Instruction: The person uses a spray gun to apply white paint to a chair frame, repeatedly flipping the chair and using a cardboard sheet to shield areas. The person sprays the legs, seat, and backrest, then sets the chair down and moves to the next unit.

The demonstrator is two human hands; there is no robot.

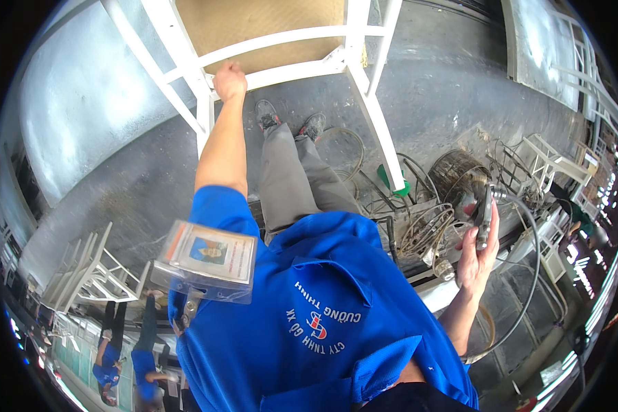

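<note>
A white-painted chair [295, 71] with a tan seat panel [261, 20] is tipped in front of me at the top of the view, its legs and rails toward me. My left hand [230, 81] is closed at its near rail, by the left corner. Out to the right, my right hand [477, 259] holds a metal spray gun [485, 218], fingers wrapped about its body. A grey hose [534, 254] loops from the gun down past my right forearm. The gun is apart from the chair.
A stained bucket [453, 175], coiled hoses [422, 230] and a green object [391, 182] lie right of my feet. Large pale panels [89, 103] stand at the left. White chair frames [89, 271] are at the lower left, near people in blue shirts [144, 371].
</note>
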